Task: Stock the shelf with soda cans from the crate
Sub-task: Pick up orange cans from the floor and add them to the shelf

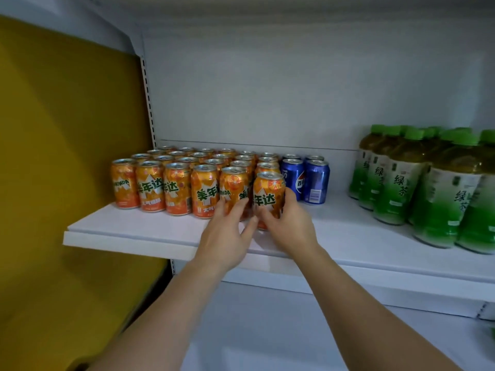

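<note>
The right hand (288, 223) wraps around the lower half of an orange soda can (268, 195), fingers curled on its right side and thumb crossing the front near the base. The can stands upright on the white shelf (139, 231), at the right end of the front row. The left hand (227, 231) is open, fingers spread and laid flat against the next orange can (232, 191) just to its left, steadying rather than gripping. The two hands almost touch at the thumbs.

A full can like this is probably fairly heavy for its size, and rigid while sealed, though the thin metal wall could dent if knocked against a neighbour. The printed skin looks smooth and glossy, so likely a little slippery; a grip around the middle or lower body, as the right hand has now, seems surest, and the rim and pull tab on top are best left alone.

Beyond the hands the block of orange cans (187, 167) runs several rows deep, silver lids catching the light. Just right of the held can stand blue cans (305, 180), two wide. Further right of the right hand, well apart, are green tea bottles (428, 188) with green caps and soft-looking plastic bodies. The shelf surface is flat, matte and white; left of the left hand a yellow panel (67, 156) fills the side. The crate is not in view.
</note>
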### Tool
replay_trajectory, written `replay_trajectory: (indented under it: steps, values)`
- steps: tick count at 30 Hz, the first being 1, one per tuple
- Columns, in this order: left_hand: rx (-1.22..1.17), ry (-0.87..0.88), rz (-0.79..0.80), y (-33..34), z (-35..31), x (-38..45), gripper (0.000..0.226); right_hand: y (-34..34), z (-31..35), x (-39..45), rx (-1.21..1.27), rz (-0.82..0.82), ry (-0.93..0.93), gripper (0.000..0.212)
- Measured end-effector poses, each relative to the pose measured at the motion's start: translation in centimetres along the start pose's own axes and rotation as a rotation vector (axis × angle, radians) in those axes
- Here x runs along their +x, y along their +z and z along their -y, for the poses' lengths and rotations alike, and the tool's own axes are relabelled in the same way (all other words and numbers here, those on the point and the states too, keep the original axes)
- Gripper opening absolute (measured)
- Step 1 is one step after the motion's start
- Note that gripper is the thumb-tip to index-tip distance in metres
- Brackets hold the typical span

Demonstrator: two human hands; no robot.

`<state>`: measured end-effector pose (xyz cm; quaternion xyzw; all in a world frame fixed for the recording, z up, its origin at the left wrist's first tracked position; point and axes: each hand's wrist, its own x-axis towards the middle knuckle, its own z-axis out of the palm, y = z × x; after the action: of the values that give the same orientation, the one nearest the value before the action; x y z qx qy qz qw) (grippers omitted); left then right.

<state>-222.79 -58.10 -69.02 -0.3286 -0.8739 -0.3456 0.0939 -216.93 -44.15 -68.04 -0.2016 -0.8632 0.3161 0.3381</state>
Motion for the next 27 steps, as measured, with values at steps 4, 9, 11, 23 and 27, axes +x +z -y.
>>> replay_trajectory:
  steps: [4,9,11,23,27]
  values:
    - [-0.064,0.025,-0.093,0.4,1.2,0.3,0.050,1.1,-0.3,1.0,-0.034,0.021,0.024,0.059]
    - [-0.083,0.045,-0.142,1.2,1.8,0.6,0.047,1.6,-0.4,1.5,-0.095,-0.003,0.007,0.057]
    - [-0.070,0.065,-0.170,1.4,1.9,0.6,0.046,1.7,-0.5,1.5,-0.111,-0.007,0.009,0.058]
    - [-0.479,0.124,-0.320,2.8,-3.4,-6.0,0.011,-2.0,-2.0,-5.4,-0.066,-0.250,-0.133,0.021]
    - [-0.630,0.076,-0.057,8.8,-6.7,-13.0,0.015,-6.4,-5.8,-13.5,0.147,-0.291,-0.051,0.021]
